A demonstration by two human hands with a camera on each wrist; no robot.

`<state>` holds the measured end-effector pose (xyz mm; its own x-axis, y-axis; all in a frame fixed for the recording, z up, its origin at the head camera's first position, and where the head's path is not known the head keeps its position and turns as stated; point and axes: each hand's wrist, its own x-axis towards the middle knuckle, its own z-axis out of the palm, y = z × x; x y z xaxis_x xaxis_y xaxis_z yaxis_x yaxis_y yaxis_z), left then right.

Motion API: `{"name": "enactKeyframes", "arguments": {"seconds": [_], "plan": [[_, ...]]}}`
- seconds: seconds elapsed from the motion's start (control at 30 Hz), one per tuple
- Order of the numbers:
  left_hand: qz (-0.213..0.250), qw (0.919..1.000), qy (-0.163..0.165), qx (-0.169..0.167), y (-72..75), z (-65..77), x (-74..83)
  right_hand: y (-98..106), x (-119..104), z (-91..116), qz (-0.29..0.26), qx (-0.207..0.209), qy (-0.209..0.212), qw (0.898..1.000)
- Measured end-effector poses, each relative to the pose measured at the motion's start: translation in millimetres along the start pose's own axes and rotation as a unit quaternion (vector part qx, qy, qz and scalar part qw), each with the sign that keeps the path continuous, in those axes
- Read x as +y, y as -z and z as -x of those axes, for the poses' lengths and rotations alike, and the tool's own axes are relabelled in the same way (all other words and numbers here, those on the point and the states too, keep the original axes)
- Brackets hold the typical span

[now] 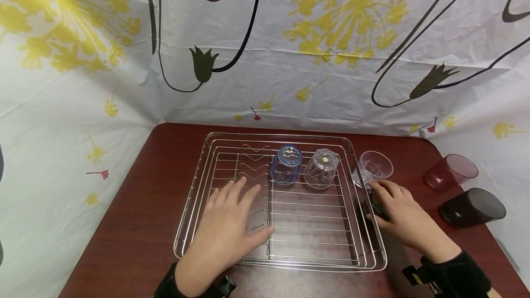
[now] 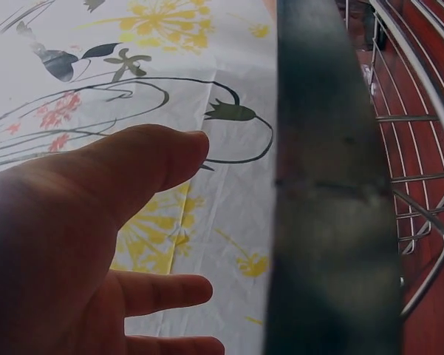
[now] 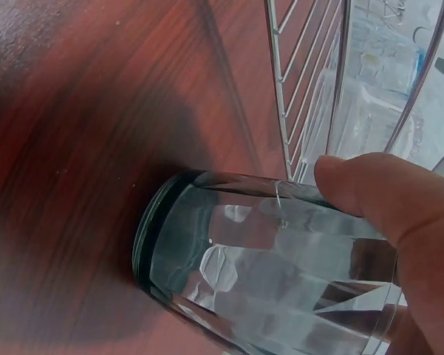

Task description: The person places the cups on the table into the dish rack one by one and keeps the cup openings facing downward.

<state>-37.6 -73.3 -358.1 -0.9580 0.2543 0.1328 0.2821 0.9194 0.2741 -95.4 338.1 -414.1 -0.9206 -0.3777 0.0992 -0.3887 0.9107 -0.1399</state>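
Note:
My right hand (image 1: 403, 213) grips a faceted drinking glass (image 3: 258, 259) with a dark green base, beside the right edge of the wire dish rack (image 1: 306, 263). The thumb lies along the glass near its rim; in the head view the hand covers most of the glass. My left hand (image 1: 227, 224) hovers over the left part of the rack, fingers spread, holding nothing. Two glasses stand upside down at the back of the rack: a blue-tinted glass (image 1: 285, 167) and a clear glass (image 1: 321, 169).
Another clear glass (image 1: 374, 167) stands just beyond my right hand, outside the rack. Farther right are a reddish glass (image 1: 445, 174) and a dark grey glass (image 1: 465, 208). A patterned white cloth (image 1: 265, 86) hangs behind and beside the dark red table (image 1: 124, 224).

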Motion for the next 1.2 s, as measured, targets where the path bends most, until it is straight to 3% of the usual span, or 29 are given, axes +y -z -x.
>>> {"name": "enactKeyframes", "arguments": {"seconds": [0.33,0.93,1.2], "plan": [[0.003,1.0,-0.001,0.004,1.4,-0.4,1.0,4.5,0.2,3.5,0.007,0.02,0.006,1.0],[0.017,0.9999,0.002,-0.002,2.6,-2.2,4.0,42.7,2.9,13.9,0.007,0.033,-0.014,0.999],[0.013,0.9999,-0.002,-0.01,2.4,-1.8,5.4,58.1,2.1,16.9,0.004,0.066,0.011,0.998]]}}
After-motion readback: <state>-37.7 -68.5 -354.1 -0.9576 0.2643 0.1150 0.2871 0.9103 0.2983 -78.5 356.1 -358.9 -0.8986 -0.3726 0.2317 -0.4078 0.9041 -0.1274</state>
